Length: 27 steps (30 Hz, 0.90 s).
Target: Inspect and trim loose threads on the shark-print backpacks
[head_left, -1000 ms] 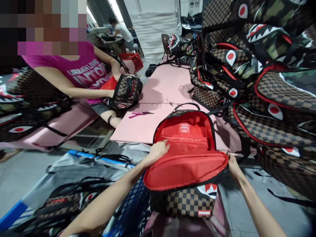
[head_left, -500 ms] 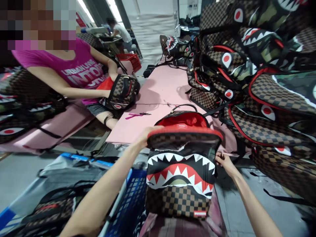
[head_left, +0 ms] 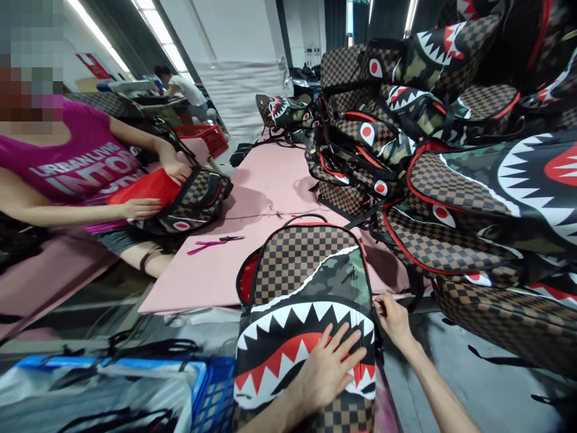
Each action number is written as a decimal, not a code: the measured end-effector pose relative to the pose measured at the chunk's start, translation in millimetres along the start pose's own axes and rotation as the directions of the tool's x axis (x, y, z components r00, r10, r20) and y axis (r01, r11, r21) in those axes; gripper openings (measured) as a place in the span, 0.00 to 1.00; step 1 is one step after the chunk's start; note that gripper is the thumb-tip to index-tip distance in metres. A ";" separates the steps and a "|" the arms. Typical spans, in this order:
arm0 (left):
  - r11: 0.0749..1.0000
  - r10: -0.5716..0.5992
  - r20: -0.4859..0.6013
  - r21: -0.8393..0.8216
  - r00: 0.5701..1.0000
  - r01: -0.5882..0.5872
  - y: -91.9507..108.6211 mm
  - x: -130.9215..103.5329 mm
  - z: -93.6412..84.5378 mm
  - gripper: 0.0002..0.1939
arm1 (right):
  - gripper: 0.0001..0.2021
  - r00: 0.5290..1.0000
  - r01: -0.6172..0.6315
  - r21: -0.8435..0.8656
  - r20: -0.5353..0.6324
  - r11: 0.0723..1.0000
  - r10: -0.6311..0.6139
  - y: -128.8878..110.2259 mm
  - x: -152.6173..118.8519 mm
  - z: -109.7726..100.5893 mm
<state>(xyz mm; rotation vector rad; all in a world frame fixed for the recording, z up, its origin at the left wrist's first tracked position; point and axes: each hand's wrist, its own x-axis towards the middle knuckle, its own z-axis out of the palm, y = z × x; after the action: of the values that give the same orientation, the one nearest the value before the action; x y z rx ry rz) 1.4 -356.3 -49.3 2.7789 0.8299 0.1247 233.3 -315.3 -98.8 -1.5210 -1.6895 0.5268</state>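
Head view: left fingers (head_left: 339,339) spread over bottom-cropped backpack (head_left: 311,255), right fingers (head_left: 383,305) pinched on its half-hidden edge.

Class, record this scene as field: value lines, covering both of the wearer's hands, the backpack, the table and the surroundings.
Left hand: spread on the front of the backpack
Right hand: bunched at the backpack's right edge; anything pinched is too small to tell
Backpack: shark-mouth print, red lining showing at upper left
Table: pink, bearing a magenta ribbon
Co-worker: hands on another bag
Right side: heaped bags
Lower left: blue crate
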 end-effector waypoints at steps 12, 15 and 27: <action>1.000 -0.022 -0.214 0.010 0.977 0.025 -40.9 43.9 -55.3 0.15 | 0.10 0.935 -0.048 0.233 -0.332 0.971 0.126 -48.3 138.1 7.7; 0.975 -0.169 -0.257 0.095 0.952 0.199 -72.3 119.3 -104.7 0.16 | 0.12 0.892 -0.143 0.486 -0.314 0.862 0.325 -50.6 135.9 9.0; 0.891 -0.453 -0.054 -0.017 0.890 0.453 -130.8 218.4 -150.7 0.10 | 0.16 0.922 -0.353 0.237 -0.078 0.905 0.380 -41.8 72.6 31.9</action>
<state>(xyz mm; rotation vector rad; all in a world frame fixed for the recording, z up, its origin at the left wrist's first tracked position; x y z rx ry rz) 92.2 -99.8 66.7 2.5027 1.4632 0.1202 184.1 -247.5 -66.8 -1.6776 -1.2086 0.7719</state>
